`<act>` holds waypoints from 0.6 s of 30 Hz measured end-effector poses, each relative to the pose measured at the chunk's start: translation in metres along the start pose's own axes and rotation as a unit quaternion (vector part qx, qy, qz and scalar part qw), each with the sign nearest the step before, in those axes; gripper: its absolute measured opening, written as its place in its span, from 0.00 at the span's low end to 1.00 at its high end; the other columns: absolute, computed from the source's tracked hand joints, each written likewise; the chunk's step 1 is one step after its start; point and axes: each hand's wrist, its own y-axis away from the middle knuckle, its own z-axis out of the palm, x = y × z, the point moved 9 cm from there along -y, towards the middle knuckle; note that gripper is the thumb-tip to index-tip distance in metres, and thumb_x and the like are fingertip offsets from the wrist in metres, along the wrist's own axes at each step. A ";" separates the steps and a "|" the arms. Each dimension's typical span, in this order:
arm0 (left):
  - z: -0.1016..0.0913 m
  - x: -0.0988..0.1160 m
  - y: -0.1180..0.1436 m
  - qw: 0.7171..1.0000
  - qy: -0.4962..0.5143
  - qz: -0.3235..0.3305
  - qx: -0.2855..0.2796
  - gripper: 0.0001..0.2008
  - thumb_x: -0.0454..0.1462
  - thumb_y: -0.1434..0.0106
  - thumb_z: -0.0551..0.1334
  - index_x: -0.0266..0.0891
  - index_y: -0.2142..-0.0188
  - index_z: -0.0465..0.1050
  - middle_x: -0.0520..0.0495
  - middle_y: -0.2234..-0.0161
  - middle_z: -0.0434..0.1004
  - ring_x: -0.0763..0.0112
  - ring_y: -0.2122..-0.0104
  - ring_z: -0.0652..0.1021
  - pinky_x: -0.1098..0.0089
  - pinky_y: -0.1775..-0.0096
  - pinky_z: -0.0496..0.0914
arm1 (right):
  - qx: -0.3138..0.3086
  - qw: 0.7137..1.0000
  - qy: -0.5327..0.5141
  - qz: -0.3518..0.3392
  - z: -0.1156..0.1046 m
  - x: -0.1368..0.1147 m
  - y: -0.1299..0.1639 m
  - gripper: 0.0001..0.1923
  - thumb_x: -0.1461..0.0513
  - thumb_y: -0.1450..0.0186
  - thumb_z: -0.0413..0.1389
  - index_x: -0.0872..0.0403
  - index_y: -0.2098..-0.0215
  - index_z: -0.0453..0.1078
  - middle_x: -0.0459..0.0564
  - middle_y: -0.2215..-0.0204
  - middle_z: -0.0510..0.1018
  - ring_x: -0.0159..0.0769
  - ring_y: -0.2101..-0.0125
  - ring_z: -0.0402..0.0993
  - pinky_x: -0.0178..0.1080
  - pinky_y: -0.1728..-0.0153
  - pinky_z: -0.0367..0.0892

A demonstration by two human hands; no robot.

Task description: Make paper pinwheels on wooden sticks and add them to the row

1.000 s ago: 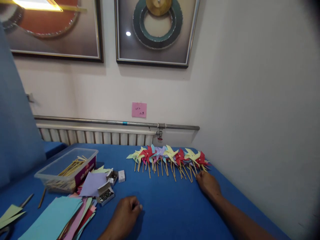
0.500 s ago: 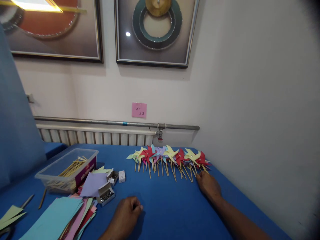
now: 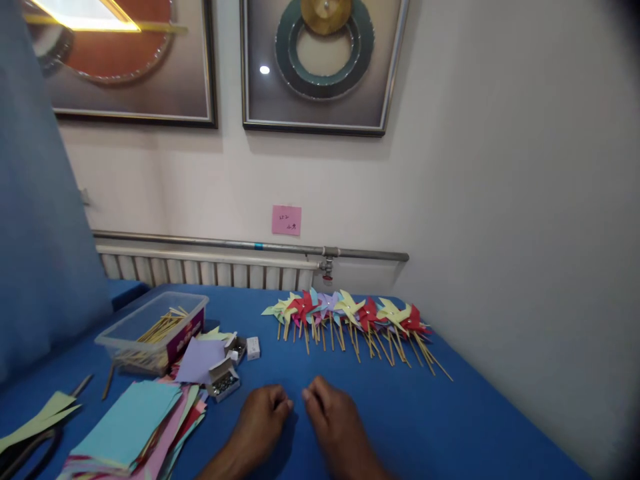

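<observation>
My left hand (image 3: 259,419) lies loosely curled on the blue table (image 3: 450,427), holding nothing that I can see. Right beside it, fingertips nearly touching, my right hand (image 3: 334,419) rests flat with nothing in it. Beyond both hands, a row of several paper pinwheels (image 3: 350,315) on wooden sticks lies near the table's far edge, in red, yellow, purple and green. Neither hand touches the pinwheels.
A clear plastic box of wooden sticks (image 3: 153,331) stands at the left. Small open boxes of pins (image 3: 223,381) and a stack of coloured paper sheets (image 3: 135,427) lie left of my hands. Scissors (image 3: 25,447) sit at the far left. A radiator (image 3: 210,270) runs along the wall.
My right hand has left the right end of the pinwheel row and come back beside my left hand. The camera has shifted slightly to the left.
</observation>
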 end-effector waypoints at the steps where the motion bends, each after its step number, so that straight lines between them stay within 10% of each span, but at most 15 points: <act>1: -0.002 0.000 0.000 1.000 0.007 0.006 -0.001 0.11 0.38 0.38 0.57 0.41 0.76 0.65 0.53 0.77 0.69 0.68 0.71 0.69 0.68 0.67 0.56 | -0.009 1.000 0.005 -0.029 0.015 -0.013 0.006 0.19 0.53 0.24 0.46 0.49 0.71 0.65 0.45 0.76 0.76 0.35 0.75 0.71 0.36 0.71 0.56; 6: -0.016 0.002 0.002 0.997 -0.078 -0.001 0.015 0.11 0.38 0.36 0.58 0.39 0.74 0.70 0.49 0.72 0.77 0.67 0.69 0.73 0.68 0.66 0.57 | -0.041 0.995 -0.013 -0.085 0.051 -0.029 0.022 0.20 0.55 0.23 0.43 0.49 0.71 0.64 0.46 0.76 0.76 0.35 0.75 0.69 0.36 0.71 0.56; 18: -0.017 0.017 0.009 0.976 -0.214 0.022 -0.017 0.11 0.36 0.33 0.58 0.39 0.66 0.80 0.41 0.63 0.84 0.62 0.63 0.78 0.66 0.64 0.59 | -0.078 0.990 -0.115 0.017 0.044 -0.002 0.017 0.24 0.47 0.24 0.43 0.48 0.75 0.54 0.39 0.80 0.63 0.32 0.77 0.59 0.37 0.73 0.51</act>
